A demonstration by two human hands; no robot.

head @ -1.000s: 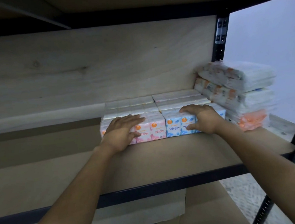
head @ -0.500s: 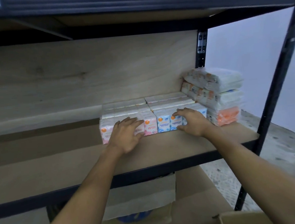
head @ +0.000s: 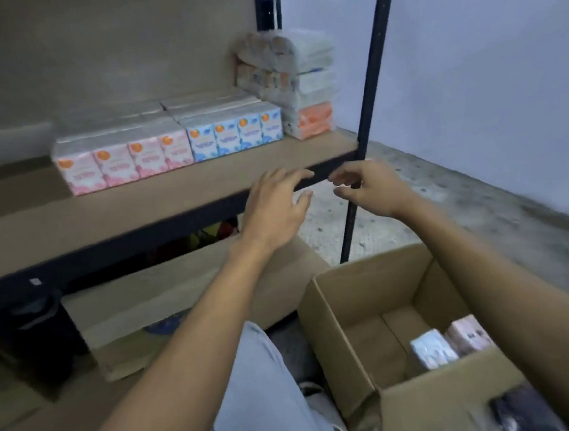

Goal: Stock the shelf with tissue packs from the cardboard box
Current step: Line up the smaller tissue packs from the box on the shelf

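Note:
On the wooden shelf (head: pixel 158 205) stand pink tissue packs (head: pixel 123 160) in a row, with blue tissue packs (head: pixel 235 135) to their right and more rows behind them. A stack of larger wrapped tissue bundles (head: pixel 295 83) fills the shelf's right end. My left hand (head: pixel 275 205) and my right hand (head: pixel 370 190) hover empty in front of the shelf's front edge, fingers apart, facing each other. The open cardboard box (head: pixel 341 330) sits on the floor at lower right, under my right forearm. Inside it lie a pale blue pack (head: pixel 432 348) and a pink pack (head: pixel 467 335).
A black upright post (head: pixel 366 105) of the rack stands just behind my right hand. Flat cardboard (head: pixel 180 293) lies on the lower shelf. A pale wall (head: pixel 486 60) and speckled concrete floor (head: pixel 464 206) are to the right. My leg in light jeans (head: pixel 257 389) is beside the box.
Both hands have left the packs on the shelf and drawn back past its front edge. The view has swung down and right, bringing the cardboard box into sight.

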